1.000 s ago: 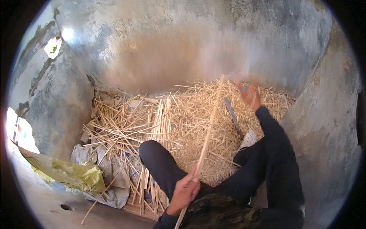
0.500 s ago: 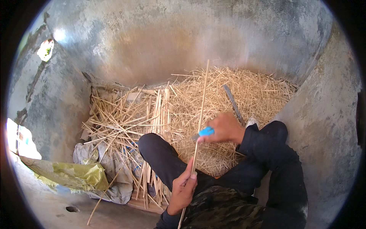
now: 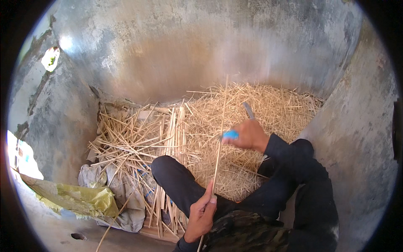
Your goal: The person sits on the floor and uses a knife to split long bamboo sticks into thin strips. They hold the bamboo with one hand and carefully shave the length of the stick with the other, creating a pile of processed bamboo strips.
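Note:
My left hand (image 3: 202,216) grips a long, thin pale strip (image 3: 217,168), apparently bamboo, near its lower part. The strip slants up and away across the middle, with its far end in front of the back wall. Closed around a small knife with a blue handle (image 3: 230,135), my right hand (image 3: 252,135) is at the strip farther up. Motion blurs the knife, and its blade barely shows against the strip. Just beyond my right hand, a long dark blade (image 3: 248,110) lies on the shavings, partly hidden by the hand.
Fine shavings (image 3: 277,105) pile up against the back wall (image 3: 168,54). Several loose strips (image 3: 121,140) lie crisscrossed on the left, beside a straighter bundle (image 3: 174,130). Yellow plastic sheeting (image 3: 92,199) and a grey sack (image 3: 132,214) lie lower left. My bent knee (image 3: 170,170) is close by.
My right hand with the knife has moved away from me, up along the strip, and now covers more of the long dark blade. My left hand keeps its hold. The view has tilted slightly.

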Available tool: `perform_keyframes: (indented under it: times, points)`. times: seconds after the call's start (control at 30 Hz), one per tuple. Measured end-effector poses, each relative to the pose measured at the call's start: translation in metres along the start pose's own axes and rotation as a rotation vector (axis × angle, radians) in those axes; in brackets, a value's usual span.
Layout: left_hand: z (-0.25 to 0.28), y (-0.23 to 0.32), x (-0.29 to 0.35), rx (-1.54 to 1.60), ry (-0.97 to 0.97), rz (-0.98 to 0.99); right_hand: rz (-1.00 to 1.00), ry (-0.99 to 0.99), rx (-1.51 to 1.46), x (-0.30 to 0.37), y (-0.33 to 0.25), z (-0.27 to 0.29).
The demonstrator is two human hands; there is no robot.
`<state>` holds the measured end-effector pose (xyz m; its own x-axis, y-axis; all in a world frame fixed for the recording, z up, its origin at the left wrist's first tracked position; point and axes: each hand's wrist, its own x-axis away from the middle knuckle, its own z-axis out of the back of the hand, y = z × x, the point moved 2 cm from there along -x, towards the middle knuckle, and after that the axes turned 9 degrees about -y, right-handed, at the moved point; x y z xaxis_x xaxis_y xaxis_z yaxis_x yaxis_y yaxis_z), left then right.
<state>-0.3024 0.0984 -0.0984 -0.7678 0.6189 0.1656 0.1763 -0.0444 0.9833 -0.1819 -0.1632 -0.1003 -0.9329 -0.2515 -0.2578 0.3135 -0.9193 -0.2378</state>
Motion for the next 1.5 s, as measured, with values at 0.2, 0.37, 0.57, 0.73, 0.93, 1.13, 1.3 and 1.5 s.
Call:
perform_keyframes:
  times: [0.2,0.37,0.57,0.73,0.93,1.13,1.3,1.5]
  points:
    - [-0.005,-0.012,0.000,-0.049,-0.115,-0.015,-0.437,0.096,0.084,-0.044,0.121,0.023]
    - [-0.013,-0.005,-0.003,0.288,-0.179,0.044,-0.684,0.316,-0.079,-0.048,0.184,0.066]
    - [0.000,-0.012,-0.018,0.716,-0.216,0.030,0.042,0.137,-0.131,0.023,-0.003,0.012]
    - [-0.007,-0.007,-0.015,0.531,-0.184,0.028,-0.176,0.041,0.010,0.016,0.018,0.010]
    - [-0.012,-0.002,-0.009,0.450,-0.144,-0.012,0.036,-0.004,-0.049,0.020,-0.009,0.011]
    - [-0.013,-0.002,-0.010,0.436,-0.132,-0.004,-0.015,0.047,-0.032,0.012,0.003,0.012]
    - [-0.015,-0.007,-0.003,0.473,-0.148,0.015,-0.039,0.121,-0.025,0.006,0.015,0.015]
    - [-0.012,-0.005,-0.006,0.494,-0.177,0.012,-0.063,0.037,-0.063,0.019,0.012,0.009]
